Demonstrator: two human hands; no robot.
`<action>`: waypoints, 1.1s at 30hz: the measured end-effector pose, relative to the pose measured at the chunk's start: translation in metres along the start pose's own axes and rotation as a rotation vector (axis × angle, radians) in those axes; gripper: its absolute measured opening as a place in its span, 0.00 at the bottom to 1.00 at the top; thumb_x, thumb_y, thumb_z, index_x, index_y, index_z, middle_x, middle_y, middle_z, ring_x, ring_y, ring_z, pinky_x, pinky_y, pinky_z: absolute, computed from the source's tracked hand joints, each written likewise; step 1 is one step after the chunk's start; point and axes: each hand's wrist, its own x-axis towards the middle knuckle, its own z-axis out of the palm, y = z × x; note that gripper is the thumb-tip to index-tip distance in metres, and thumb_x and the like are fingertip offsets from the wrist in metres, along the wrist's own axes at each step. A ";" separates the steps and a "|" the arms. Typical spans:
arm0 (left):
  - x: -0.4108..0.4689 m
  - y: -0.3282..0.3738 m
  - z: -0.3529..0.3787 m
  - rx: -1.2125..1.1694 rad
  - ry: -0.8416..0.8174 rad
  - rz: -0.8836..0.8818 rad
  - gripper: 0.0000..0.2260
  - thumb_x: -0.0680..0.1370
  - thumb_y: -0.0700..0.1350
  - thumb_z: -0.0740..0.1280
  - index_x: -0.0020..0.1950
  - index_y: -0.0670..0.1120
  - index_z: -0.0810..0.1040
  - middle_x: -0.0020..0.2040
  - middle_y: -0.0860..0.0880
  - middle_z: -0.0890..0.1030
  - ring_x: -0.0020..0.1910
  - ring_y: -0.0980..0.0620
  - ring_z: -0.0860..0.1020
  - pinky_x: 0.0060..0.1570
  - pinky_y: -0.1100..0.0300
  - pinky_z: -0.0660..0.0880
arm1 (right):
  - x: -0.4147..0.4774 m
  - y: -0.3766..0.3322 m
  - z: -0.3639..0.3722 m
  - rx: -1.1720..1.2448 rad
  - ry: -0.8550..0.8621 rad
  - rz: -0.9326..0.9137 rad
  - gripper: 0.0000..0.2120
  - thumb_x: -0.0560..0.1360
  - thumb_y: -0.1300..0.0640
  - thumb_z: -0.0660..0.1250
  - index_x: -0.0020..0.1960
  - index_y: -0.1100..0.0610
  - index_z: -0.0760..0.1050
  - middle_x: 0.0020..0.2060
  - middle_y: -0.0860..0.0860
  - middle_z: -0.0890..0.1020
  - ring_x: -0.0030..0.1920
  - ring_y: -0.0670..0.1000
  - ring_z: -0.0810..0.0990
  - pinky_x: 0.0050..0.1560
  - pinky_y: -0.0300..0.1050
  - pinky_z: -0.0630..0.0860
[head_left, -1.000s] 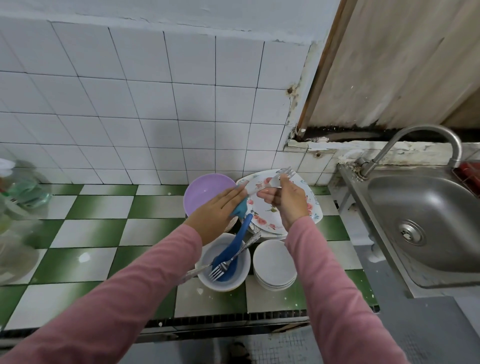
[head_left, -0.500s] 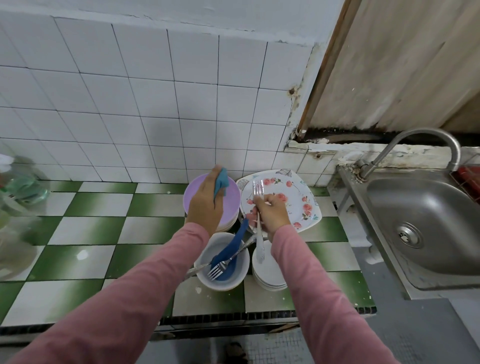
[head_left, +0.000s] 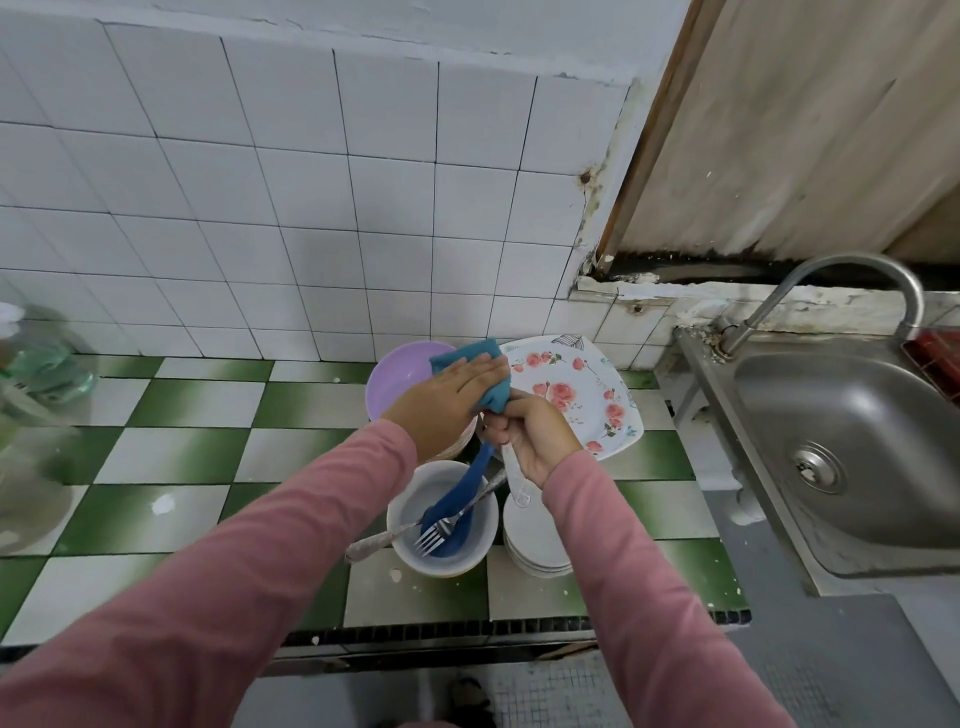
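Teal cloth (head_left: 470, 352) is pinched by the left hand (head_left: 447, 397) over a fork (head_left: 518, 486) gripped in the right hand (head_left: 537, 436); if tugged hard, it could be dropped onto the saucers (head_left: 537, 540).

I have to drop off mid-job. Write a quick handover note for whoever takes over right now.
Left hand: holds the teal cloth, wrapped round the utensil's head.
Right hand: fingers grip the utensil by its handle.
Things: a fork and a blue spoon lie in the white bowl; stack of white plates beside it; floral plate and purple bowl behind.
Done: cannot tell which pieces are already wiped.
Left: finish wiping this utensil, set it down; likely the bowl's fork and spoon next.
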 end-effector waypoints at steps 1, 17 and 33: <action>0.002 0.000 -0.003 0.018 0.017 0.000 0.28 0.71 0.29 0.71 0.71 0.36 0.70 0.68 0.38 0.75 0.67 0.37 0.74 0.65 0.40 0.67 | -0.001 -0.001 -0.001 0.026 -0.025 0.003 0.15 0.76 0.74 0.47 0.48 0.63 0.70 0.33 0.52 0.67 0.26 0.45 0.63 0.24 0.35 0.60; 0.005 -0.005 -0.005 -0.268 -0.017 -0.238 0.22 0.83 0.39 0.60 0.77 0.43 0.62 0.78 0.47 0.60 0.76 0.55 0.51 0.76 0.58 0.48 | -0.001 -0.002 -0.001 0.069 -0.042 0.032 0.41 0.79 0.29 0.47 0.60 0.66 0.75 0.32 0.52 0.71 0.30 0.48 0.62 0.24 0.37 0.58; 0.020 0.012 -0.020 -0.676 0.013 -0.494 0.22 0.82 0.51 0.62 0.75 0.61 0.61 0.80 0.59 0.43 0.78 0.51 0.55 0.74 0.53 0.63 | -0.005 -0.013 0.005 0.018 -0.085 -0.001 0.44 0.77 0.27 0.43 0.60 0.65 0.74 0.35 0.57 0.77 0.25 0.48 0.63 0.25 0.38 0.60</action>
